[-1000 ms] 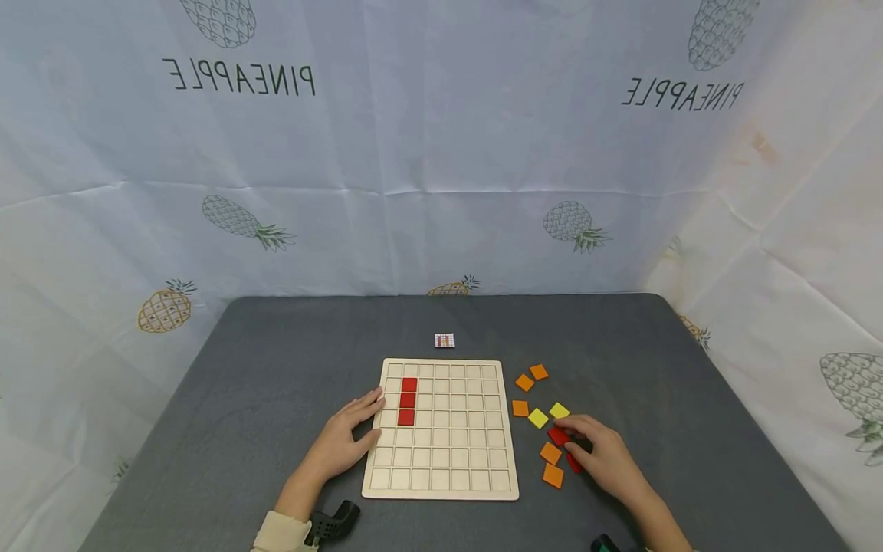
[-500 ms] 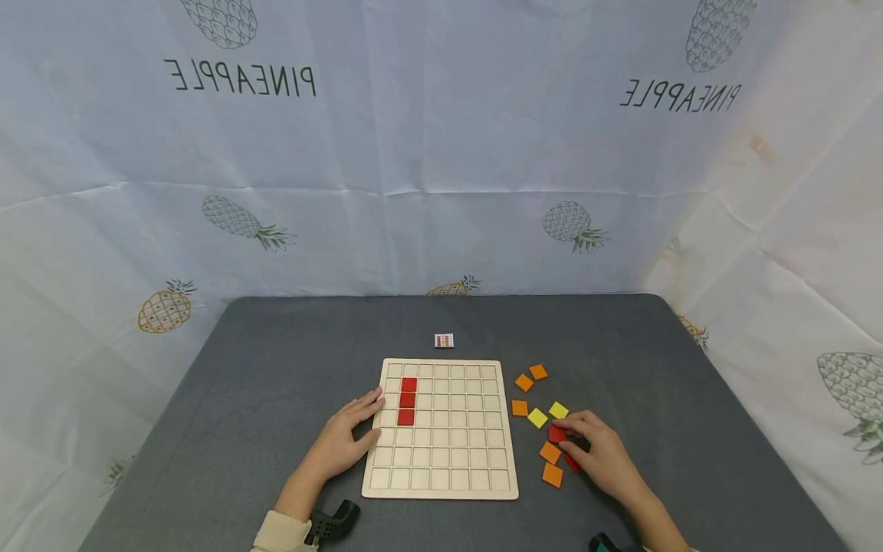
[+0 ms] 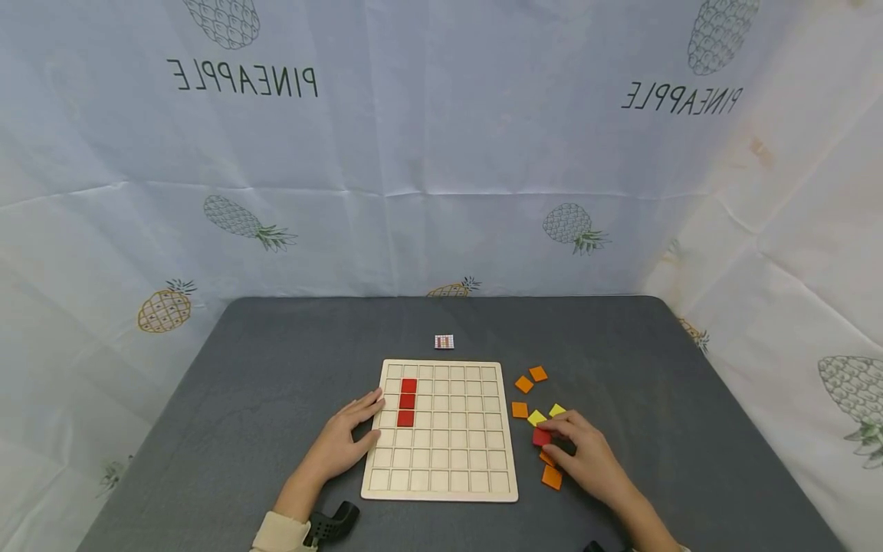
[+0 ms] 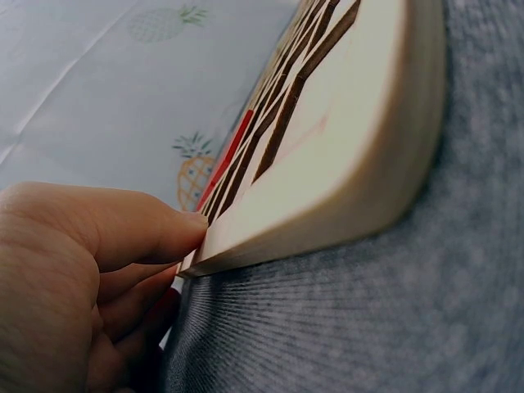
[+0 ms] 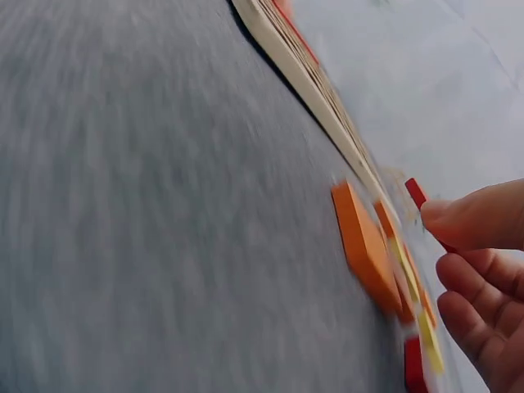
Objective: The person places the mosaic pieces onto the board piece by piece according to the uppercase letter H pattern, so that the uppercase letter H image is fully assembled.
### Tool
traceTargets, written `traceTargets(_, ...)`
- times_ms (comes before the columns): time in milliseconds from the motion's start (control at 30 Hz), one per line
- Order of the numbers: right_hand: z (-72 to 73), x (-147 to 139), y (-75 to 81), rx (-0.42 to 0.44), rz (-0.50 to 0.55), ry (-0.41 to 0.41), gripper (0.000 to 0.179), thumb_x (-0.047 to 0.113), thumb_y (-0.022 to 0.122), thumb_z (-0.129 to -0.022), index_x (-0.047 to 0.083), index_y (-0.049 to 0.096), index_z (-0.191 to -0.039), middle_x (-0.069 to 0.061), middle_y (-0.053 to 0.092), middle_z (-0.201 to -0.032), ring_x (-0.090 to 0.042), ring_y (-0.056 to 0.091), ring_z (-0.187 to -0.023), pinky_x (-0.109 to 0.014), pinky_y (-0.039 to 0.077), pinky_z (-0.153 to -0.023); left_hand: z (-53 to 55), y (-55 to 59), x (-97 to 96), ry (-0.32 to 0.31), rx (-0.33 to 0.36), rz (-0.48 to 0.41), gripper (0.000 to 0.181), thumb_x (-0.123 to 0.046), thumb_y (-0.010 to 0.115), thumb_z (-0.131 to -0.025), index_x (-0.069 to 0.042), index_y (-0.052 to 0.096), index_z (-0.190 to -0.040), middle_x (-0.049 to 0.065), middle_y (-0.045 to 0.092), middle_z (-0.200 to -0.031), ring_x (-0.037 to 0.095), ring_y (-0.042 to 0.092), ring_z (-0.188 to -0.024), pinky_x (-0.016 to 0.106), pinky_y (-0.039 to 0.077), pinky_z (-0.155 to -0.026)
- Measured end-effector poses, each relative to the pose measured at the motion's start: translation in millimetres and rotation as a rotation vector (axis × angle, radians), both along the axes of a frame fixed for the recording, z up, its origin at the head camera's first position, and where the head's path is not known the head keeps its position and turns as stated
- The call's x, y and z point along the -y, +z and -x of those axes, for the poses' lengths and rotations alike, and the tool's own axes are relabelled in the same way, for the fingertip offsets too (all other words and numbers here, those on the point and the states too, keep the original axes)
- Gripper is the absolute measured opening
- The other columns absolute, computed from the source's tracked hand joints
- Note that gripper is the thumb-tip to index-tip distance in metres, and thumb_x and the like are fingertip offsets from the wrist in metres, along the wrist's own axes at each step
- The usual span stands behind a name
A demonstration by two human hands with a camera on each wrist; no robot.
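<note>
My left hand (image 3: pixel 343 438) rests at the left edge of a pale wooden grid board (image 3: pixel 441 495), its fingers mostly extended. In the left wrist view the thumb (image 4: pixel 160 229) touches the board's edge. Three red tiles (image 3: pixel 407 402) sit in one column of the grid. To the right of the board, my right hand (image 3: pixel 589 458) pinches a red tile (image 3: pixel 541 437) between thumb and fingers. The right wrist view shows this red tile (image 5: pixel 416 193) raised off the table. Another red tile (image 5: pixel 415 366) lies on the table there, hidden by the hand in the head view.
Several orange tiles (image 3: pixel 552 477) and two yellow tiles (image 3: pixel 537 418) lie loose right of the board. A small card with a coloured grid (image 3: pixel 444 342) lies behind the board. A dark grey cloth (image 3: pixel 310 337) covers the table; a pineapple-print curtain (image 3: pixel 441 138) hangs behind.
My right hand has taken hold of a red tile and moved left with it, towards the board. The left hand has stayed in place.
</note>
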State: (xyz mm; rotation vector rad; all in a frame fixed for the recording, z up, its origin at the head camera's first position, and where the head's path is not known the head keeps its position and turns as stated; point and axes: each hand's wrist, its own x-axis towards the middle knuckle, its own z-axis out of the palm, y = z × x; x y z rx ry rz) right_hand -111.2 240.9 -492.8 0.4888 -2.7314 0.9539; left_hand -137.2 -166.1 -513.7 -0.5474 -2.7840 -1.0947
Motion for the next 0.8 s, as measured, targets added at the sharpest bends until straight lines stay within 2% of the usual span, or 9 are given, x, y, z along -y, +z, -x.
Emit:
traceTargets(133, 2.3, 12, 0.3, -0.039, 0.037, 0.07, 0.032, 0.009, 0.079, -0.074, 0.02, 0.071, -0.103, 0.014, 0.057, -0.098, -0.003, 0.057, -0.084, -0.022, 0.055, -0.069, -0.1, 0.2, -0.2, -0.001, -0.002, 0.0, 0.051, -0.019, 0.066, -0.087, -0.005, 0.054, -0.134, 0.007, 0.046, -0.145, 0.031, 0.042, -0.134, 0.05, 0.031, -0.113)
traceTargets(367, 9.0, 41, 3.8, -0.038, 0.077, 0.21, 0.03, 0.013, 0.077, -0.078, 0.013, 0.071, -0.107, 0.009, 0.057, -0.1, -0.007, 0.06, -0.085, -0.023, 0.054, -0.068, -0.2, 0.9, -0.7, 0.01, 0.016, 0.003, 0.051, -0.018, 0.066, -0.086, -0.006, 0.055, -0.134, 0.006, 0.046, -0.146, 0.03, 0.041, -0.135, 0.049, 0.03, -0.114)
traceTargets(500, 11.5, 61, 6.2, -0.052, 0.084, 0.263, 0.028, 0.015, 0.076, -0.079, 0.015, 0.071, -0.107, 0.009, 0.057, -0.098, -0.007, 0.054, -0.081, -0.021, 0.05, -0.065, -0.5, 1.4, -0.8, 0.011, 0.017, 0.003, 0.051, -0.017, 0.066, -0.086, -0.006, 0.055, -0.134, 0.006, 0.046, -0.146, 0.03, 0.041, -0.135, 0.049, 0.03, -0.114)
traceTargets(800, 18.7, 101, 10.1, -0.088, 0.097, 0.363, 0.024, 0.013, 0.074, -0.081, 0.013, 0.071, -0.105, 0.007, 0.057, -0.097, -0.01, 0.057, -0.082, -0.02, 0.052, -0.067, -0.3, 1.7, -0.7, 0.01, 0.009, 0.005, 0.051, -0.017, 0.066, -0.086, -0.006, 0.055, -0.134, 0.006, 0.046, -0.145, 0.031, 0.041, -0.135, 0.049, 0.03, -0.114)
